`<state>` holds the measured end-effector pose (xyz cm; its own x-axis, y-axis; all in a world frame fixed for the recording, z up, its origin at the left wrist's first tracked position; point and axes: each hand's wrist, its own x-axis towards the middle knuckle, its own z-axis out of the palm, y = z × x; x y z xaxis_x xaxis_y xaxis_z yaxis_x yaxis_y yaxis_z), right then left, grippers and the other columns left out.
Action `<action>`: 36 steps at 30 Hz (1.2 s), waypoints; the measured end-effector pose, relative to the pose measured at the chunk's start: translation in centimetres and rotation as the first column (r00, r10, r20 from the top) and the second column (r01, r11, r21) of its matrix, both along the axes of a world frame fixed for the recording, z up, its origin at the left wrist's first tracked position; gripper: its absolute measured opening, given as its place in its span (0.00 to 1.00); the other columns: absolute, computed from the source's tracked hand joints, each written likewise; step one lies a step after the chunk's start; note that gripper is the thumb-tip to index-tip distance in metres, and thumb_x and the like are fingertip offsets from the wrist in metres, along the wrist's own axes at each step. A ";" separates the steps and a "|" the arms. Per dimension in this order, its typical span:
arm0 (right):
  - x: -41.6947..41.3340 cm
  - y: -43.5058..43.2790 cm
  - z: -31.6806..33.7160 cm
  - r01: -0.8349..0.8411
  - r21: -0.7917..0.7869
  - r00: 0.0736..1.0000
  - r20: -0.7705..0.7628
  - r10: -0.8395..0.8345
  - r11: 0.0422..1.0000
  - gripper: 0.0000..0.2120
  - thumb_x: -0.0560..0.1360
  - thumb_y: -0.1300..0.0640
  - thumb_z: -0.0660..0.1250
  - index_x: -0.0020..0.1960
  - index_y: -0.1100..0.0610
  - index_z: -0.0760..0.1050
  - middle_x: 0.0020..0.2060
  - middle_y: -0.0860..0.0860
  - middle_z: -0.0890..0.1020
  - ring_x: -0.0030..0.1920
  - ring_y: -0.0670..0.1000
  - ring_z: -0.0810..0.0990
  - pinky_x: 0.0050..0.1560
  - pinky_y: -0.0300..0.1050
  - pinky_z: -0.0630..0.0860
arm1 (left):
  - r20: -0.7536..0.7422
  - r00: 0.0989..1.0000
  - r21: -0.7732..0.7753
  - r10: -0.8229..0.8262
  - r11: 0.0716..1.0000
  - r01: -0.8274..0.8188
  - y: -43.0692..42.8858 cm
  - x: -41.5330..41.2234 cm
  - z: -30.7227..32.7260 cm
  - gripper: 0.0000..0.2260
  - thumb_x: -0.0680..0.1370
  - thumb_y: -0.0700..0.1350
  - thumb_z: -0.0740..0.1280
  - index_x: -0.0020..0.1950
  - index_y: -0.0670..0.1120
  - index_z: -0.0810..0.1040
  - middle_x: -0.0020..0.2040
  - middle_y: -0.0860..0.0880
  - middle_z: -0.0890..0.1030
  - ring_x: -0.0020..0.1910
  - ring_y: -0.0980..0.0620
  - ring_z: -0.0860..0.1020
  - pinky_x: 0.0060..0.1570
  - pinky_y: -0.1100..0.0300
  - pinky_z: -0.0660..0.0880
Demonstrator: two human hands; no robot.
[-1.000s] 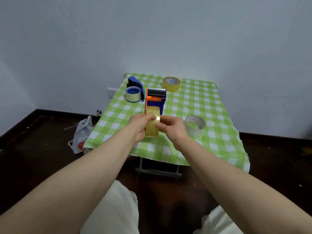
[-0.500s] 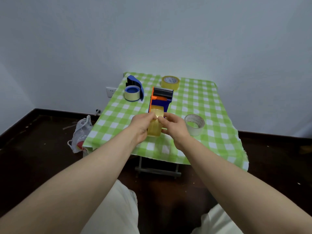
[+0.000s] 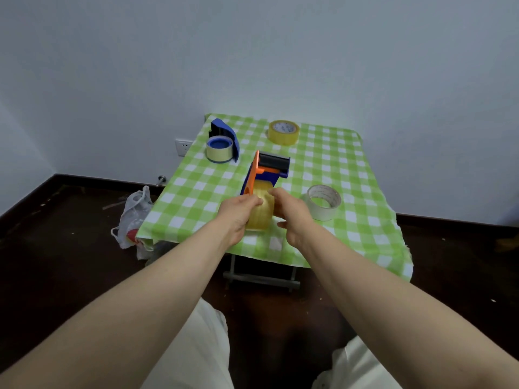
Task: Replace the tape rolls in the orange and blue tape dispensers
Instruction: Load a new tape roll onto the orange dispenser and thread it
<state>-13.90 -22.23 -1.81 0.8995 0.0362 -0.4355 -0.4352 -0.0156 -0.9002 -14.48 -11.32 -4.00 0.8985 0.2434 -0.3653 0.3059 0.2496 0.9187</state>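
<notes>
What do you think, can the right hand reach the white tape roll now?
Probably yes: the white tape roll lies just right of the right hand, nothing between them. The hand must first release the yellowish roll it holds.

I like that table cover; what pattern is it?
Green and white checks on the tablecloth, clearest in the head view.

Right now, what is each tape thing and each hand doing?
Orange and blue dispenser: tilted, a roll at its near end.
Clear tape roll: on edge, held between both hands.
Left hand: grips the roll's left side.
Right hand: holds the roll's right side.
Blue dispenser: on its side, a roll on its hub.
Yellow roll: lying flat, untouched.
White roll: lying flat, untouched.
Plastic bag: slumped on the floor.
</notes>
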 end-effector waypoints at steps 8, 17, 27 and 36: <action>0.6 1.9 0.0 0.020 0.096 0.998 -0.056 -0.015 0.995 0.08 0.74 0.60 0.59 0.38 0.58 0.73 0.32 0.53 0.75 0.34 0.53 0.74 0.37 0.45 0.73 | -0.065 0.997 -0.156 0.032 0.987 -0.042 0.3 0.1 0.7 0.05 0.74 0.42 0.64 0.45 0.43 0.78 0.39 0.44 0.79 0.34 0.49 0.77 0.33 0.59 0.75; 1.2 2.5 0.0 0.110 0.026 0.993 -0.033 -0.109 0.994 0.08 0.71 0.61 0.57 0.33 0.57 0.67 0.30 0.51 0.69 0.33 0.52 0.68 0.37 0.45 0.66 | -0.114 0.989 -0.296 0.093 0.947 -0.123 0.2 0.5 0.4 0.16 0.74 0.44 0.70 0.60 0.39 0.78 0.53 0.41 0.83 0.41 0.47 0.82 0.32 0.57 0.77; 1.1 2.4 -0.5 0.122 0.161 0.992 -0.047 -0.116 0.979 0.10 0.69 0.66 0.54 0.33 0.58 0.70 0.32 0.56 0.75 0.32 0.56 0.74 0.38 0.46 0.73 | -0.119 0.987 -0.285 0.110 0.948 -0.140 -0.4 0.8 0.5 0.14 0.74 0.42 0.71 0.57 0.38 0.79 0.49 0.40 0.83 0.37 0.46 0.82 0.28 0.58 0.77; 1.1 2.2 -1.4 0.080 0.126 0.995 0.047 -0.086 0.989 0.13 0.71 0.70 0.54 0.40 0.58 0.75 0.36 0.57 0.81 0.35 0.57 0.79 0.43 0.53 0.79 | -0.125 0.985 -0.236 0.116 0.961 -0.144 -0.7 1.1 0.5 0.14 0.73 0.43 0.72 0.56 0.39 0.79 0.47 0.42 0.82 0.36 0.48 0.80 0.29 0.60 0.76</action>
